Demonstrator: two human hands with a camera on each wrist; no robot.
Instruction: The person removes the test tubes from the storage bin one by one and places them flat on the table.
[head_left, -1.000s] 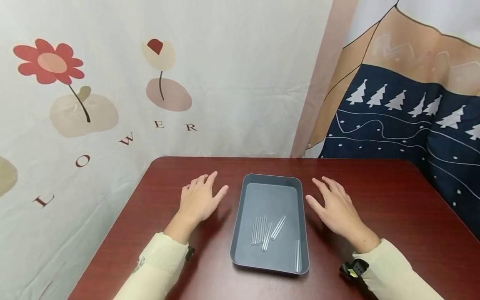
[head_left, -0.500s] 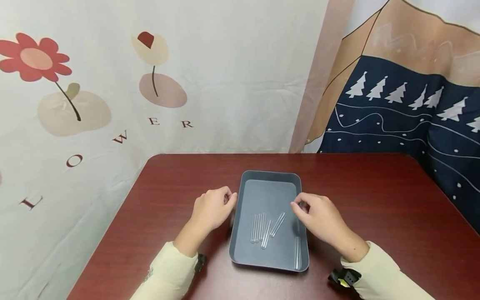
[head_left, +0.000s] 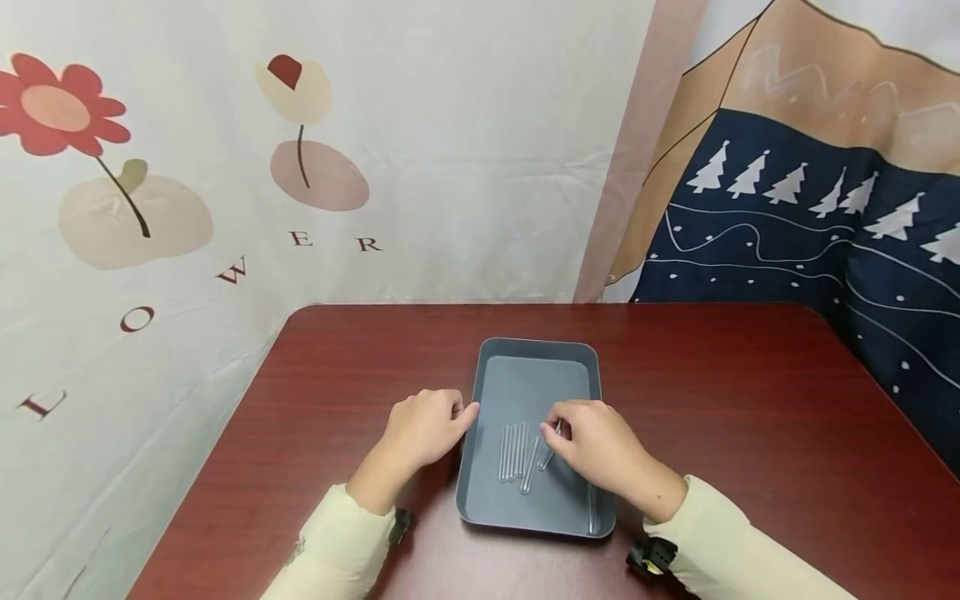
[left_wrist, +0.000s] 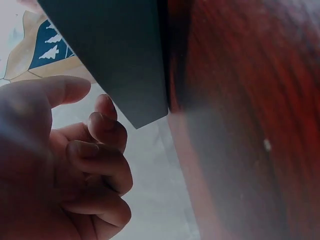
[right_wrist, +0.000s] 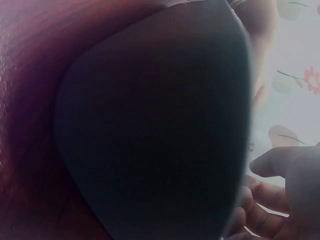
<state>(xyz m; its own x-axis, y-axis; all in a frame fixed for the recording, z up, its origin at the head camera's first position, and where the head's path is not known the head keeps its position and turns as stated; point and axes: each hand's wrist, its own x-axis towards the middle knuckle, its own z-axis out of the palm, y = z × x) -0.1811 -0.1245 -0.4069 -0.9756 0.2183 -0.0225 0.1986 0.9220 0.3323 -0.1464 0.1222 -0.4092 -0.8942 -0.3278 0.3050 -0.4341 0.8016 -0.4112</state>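
Note:
A grey rectangular tray [head_left: 536,387] holds several clear test tubes [head_left: 512,454]. My right hand [head_left: 603,442] reaches over the tray's right side, fingers bent at the upper end of a slanted test tube [head_left: 546,458]. In the right wrist view the tray wall [right_wrist: 155,125] covers its fingertips, so I cannot tell whether they grip the tube. My left hand [head_left: 423,429] is beside the tray's left rim, thumb at the edge. The left wrist view shows its fingers [left_wrist: 107,165] loosely curled, with nothing between them and the thumb.
One test tube [head_left: 592,508] lies apart along the tray's right wall, partly under my right forearm. The tray stands on a dark red wooden table [head_left: 360,350]. Printed curtains [head_left: 465,167] hang behind the table's far edge.
Both hands were spread on either side of the tray. The right has moved left over the tubes with fingers bent; the left has moved in to the left rim, fingers curling.

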